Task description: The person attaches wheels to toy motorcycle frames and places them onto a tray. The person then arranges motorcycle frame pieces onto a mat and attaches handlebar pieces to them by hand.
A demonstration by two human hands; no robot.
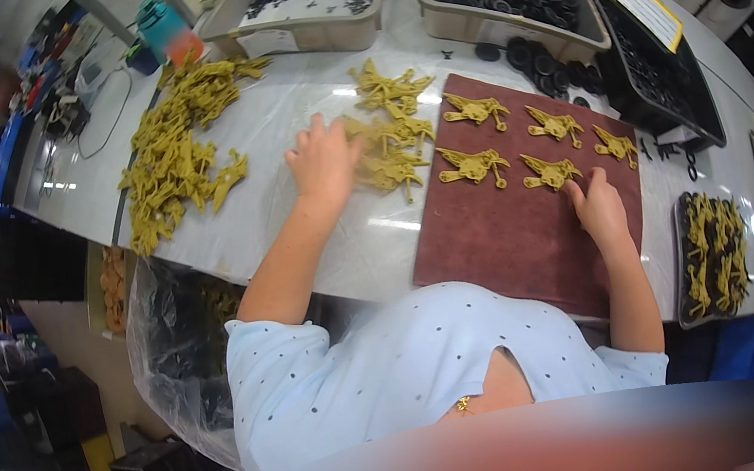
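My left hand is over the grey table beside a small group of olive-yellow, bird-like molded plastic parts. Its fingers are spread, and nothing shows in them; the parts beside it look smeared. On the maroon mat, several similar parts lie spaced out in rows. My right hand rests at the mat's right side, thumb and forefinger apart. Its thumb is close to the lower middle part; whether they touch I cannot tell. Farther left lies a big heap of the same yellow parts.
At the back stand a bin of small black pieces and a bin of black rings. A black tray sits at right. Loose black rings lie near the mat. A tray of yellow parts stands at far right; a turquoise bottle, back left.
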